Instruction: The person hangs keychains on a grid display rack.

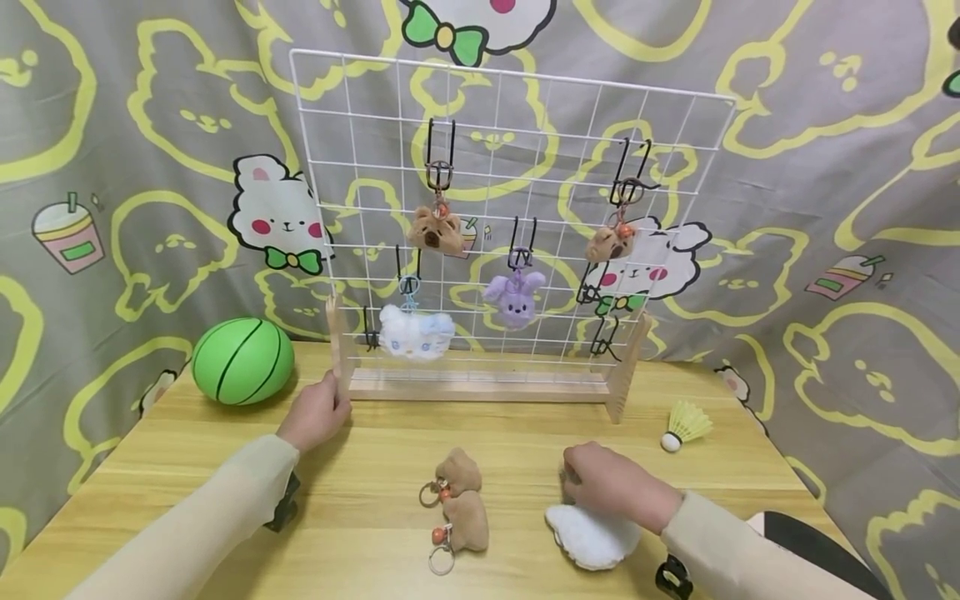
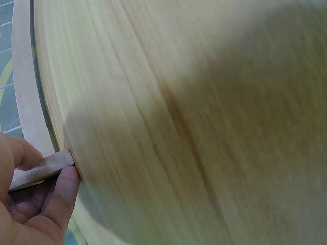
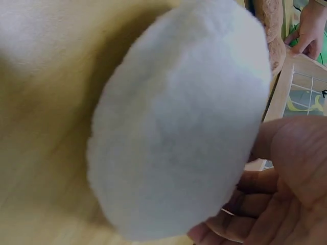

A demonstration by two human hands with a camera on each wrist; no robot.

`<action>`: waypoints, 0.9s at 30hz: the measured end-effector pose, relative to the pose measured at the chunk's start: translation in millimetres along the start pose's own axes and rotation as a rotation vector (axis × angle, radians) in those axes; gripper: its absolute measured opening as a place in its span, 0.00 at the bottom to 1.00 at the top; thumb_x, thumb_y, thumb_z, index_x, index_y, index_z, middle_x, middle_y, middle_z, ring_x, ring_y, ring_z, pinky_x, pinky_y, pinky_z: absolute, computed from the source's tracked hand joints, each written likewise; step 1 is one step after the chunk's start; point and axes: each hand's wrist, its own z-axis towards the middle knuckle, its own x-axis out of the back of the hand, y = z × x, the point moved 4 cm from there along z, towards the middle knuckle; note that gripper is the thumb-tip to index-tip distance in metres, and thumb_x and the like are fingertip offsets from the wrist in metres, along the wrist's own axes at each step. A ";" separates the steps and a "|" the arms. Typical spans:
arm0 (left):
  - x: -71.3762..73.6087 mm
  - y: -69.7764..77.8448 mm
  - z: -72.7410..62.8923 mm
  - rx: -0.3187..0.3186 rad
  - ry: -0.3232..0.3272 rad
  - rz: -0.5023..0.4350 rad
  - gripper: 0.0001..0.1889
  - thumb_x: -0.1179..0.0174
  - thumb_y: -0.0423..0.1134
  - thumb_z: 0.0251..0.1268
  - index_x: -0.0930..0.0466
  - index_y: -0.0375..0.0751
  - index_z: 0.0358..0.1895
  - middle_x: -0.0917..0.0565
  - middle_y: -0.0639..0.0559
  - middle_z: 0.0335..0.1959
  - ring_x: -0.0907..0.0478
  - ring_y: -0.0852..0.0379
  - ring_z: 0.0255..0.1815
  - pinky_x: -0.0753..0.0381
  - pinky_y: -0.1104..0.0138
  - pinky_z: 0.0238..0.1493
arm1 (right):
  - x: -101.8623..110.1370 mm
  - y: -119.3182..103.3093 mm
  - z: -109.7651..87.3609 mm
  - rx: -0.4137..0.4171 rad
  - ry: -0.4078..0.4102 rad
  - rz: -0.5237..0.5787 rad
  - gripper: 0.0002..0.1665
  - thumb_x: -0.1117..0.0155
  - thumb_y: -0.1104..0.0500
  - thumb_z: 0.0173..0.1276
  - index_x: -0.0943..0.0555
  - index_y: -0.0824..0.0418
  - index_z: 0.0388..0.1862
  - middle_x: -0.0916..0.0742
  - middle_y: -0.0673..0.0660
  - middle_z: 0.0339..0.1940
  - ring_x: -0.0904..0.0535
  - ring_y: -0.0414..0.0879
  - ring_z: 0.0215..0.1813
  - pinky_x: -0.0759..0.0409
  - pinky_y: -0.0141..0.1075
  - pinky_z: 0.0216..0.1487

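Note:
A white wire grid rack (image 1: 480, 392) on a wooden base stands on the table. My left hand (image 1: 315, 412) grips its left wooden support (image 2: 48, 166), with thumb and fingers on either side near the foot. Towards the front right lies a white plush keychain (image 1: 596, 540), its plain back facing up. Curled fingers of my right hand (image 1: 618, 483) hold it at the far edge; the part between the fingertips is hidden. Two brown plush keychains (image 1: 467, 518) with metal rings and orange beads lie between my hands.
On the grid hang two brown bear keychains (image 1: 437, 232), a purple plush (image 1: 516, 300) and a white-and-blue plush (image 1: 416, 335), among black hooks (image 1: 604, 337). A green ball (image 1: 243, 361) sits left; a yellow shuttlecock (image 1: 685, 427) lies right. A dark rounded object (image 1: 810, 546) is at front right.

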 end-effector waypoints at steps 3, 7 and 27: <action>-0.2 -0.3 -0.3 0.002 0.000 0.005 0.11 0.46 0.30 0.70 0.29 0.24 0.48 0.22 0.42 0.27 0.26 0.51 0.26 0.28 0.63 0.27 | -0.1 1.6 -0.8 0.052 0.054 -0.018 0.15 0.41 0.67 0.69 0.28 0.56 0.22 0.30 0.47 0.19 0.36 0.38 0.23 0.37 0.31 0.25; -0.4 -0.7 0.2 -0.001 0.006 0.015 0.11 0.45 0.30 0.70 0.29 0.24 0.47 0.23 0.42 0.27 0.26 0.51 0.26 0.28 0.63 0.27 | -0.3 4.6 -1.9 0.062 0.103 -0.040 0.17 0.40 0.65 0.74 0.27 0.54 0.23 0.29 0.46 0.19 0.36 0.36 0.24 0.36 0.31 0.25; -0.3 -0.4 -0.4 -0.004 0.017 0.008 0.10 0.46 0.30 0.69 0.30 0.25 0.46 0.24 0.43 0.26 0.27 0.51 0.26 0.29 0.64 0.27 | 7.1 34.8 -3.8 0.157 0.184 0.404 0.14 0.52 0.59 0.85 0.20 0.62 0.43 0.13 0.55 0.40 0.16 0.38 0.43 0.15 0.32 0.45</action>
